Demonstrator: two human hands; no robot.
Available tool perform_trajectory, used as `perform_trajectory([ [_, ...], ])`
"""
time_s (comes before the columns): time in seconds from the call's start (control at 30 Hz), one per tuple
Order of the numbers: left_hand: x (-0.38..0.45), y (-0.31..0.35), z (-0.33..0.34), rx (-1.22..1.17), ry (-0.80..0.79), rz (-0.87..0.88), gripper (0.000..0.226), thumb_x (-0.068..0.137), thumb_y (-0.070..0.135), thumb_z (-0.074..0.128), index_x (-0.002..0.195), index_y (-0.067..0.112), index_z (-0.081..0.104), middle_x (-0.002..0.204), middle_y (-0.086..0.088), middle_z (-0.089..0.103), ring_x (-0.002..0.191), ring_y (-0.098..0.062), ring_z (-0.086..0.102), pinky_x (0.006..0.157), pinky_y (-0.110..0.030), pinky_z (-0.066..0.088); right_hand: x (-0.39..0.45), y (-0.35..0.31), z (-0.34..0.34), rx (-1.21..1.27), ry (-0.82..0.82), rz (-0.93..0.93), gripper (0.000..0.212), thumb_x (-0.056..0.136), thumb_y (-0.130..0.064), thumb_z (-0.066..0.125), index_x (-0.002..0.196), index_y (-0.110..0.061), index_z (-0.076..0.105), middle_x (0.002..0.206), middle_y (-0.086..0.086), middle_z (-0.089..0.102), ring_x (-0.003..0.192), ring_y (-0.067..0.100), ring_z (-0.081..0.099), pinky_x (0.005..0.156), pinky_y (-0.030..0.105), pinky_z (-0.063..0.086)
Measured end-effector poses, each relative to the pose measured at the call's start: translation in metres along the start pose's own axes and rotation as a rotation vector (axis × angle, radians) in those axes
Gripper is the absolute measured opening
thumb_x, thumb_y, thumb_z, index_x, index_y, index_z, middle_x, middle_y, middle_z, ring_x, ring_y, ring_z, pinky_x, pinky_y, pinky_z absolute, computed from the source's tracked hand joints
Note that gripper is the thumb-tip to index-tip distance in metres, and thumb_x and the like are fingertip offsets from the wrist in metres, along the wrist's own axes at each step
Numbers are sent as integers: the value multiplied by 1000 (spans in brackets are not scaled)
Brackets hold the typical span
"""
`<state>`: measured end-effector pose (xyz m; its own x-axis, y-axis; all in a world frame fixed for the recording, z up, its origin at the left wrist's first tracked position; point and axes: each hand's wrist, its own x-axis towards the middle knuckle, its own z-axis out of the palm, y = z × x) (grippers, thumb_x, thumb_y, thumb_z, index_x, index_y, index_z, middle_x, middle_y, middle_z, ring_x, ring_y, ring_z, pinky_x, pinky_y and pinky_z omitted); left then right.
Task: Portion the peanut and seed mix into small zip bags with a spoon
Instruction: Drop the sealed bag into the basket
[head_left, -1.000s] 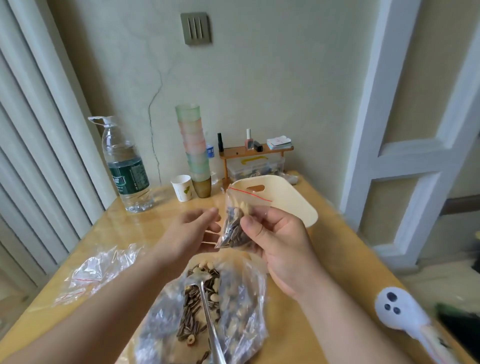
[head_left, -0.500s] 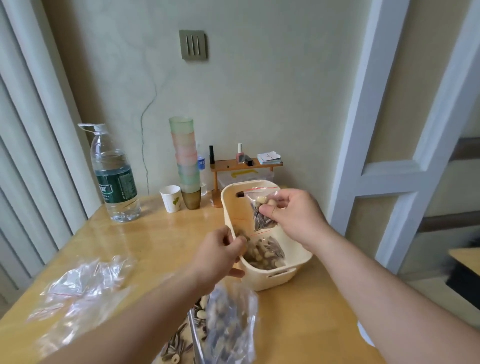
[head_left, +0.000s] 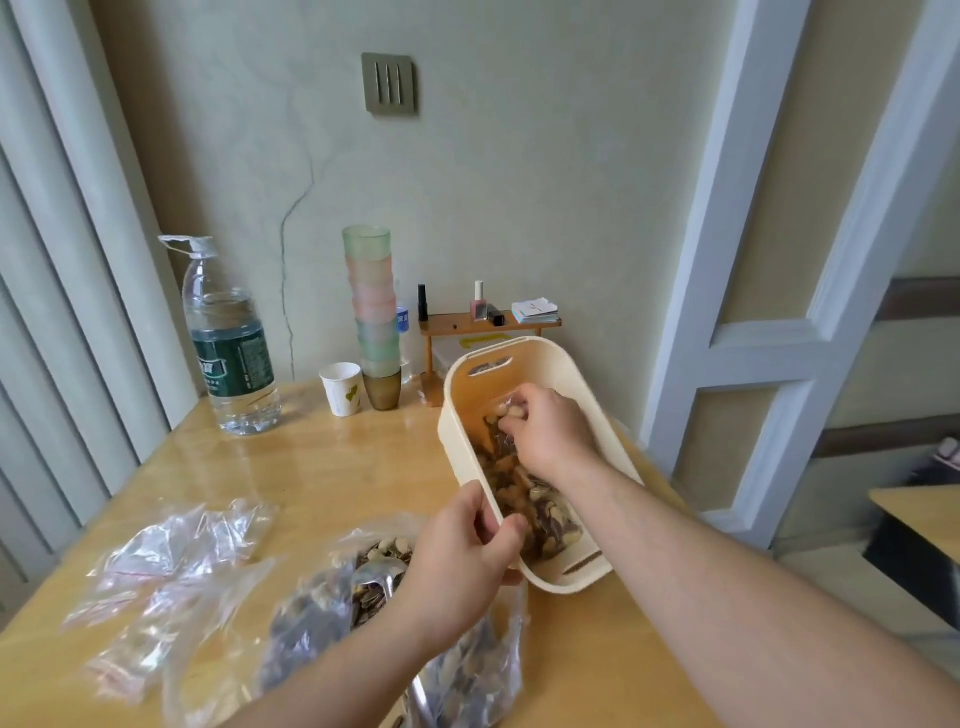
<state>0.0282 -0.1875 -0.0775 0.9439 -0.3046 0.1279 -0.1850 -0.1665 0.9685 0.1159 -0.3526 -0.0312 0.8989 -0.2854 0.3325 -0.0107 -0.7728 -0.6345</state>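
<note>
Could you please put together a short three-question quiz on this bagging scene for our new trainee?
1. True or false: the right hand is inside the cream basket, holding a filled zip bag.
2. What does the left hand grip? A) the water bottle B) the basket's near rim C) the paper cup
3. Fill in: the spoon rests in the large ____ of peanut and seed mix.

Key
1. True.
2. B; the water bottle and paper cup stand untouched at the back of the table.
3. Bag; the large bag lies in front of the basket, with empty zip bags to its left.
</note>
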Motion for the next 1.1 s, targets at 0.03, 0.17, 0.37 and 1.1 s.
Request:
perform_trajectory([
  [0.03,-3,-3,0,10,-9,5,34,97,27,69,79,13,45,73,-6,61,77,-34,73,72,-48,66,-1,0,1,-3,-3,5,18,100,-13,65,111,-26,67,91,-14,62,77,2,57,57,7,35],
  [0.17,-15,-15,3,-41,48,12,35,98,22,69,70,23,47,67,-3,60,73,-34,70,70,-55,64,-5,3,4,-75,-6,27,23,100,-4,53,104,-26,57,102,-10,68,90,3,66,78,19,50],
  [0.37,-13,-13,2,-37,55,-9,32,95,31,68,72,25,47,79,-23,66,80,-43,73,72,-58,63,-17,-1,5,-297,-41,-56,81,94,-1,57,159,-28,16,137,5,53,113,24,63,93,45,57],
  [1.1,6,12,-3,-62,14,-67,21,99,8,63,89,-2,48,76,-13,59,71,-25,74,71,-48,66,-40,-4,1,-605,-441,-174,59,100,-19,55,156,-20,35,168,3,19,148,34,30,118,52,38],
])
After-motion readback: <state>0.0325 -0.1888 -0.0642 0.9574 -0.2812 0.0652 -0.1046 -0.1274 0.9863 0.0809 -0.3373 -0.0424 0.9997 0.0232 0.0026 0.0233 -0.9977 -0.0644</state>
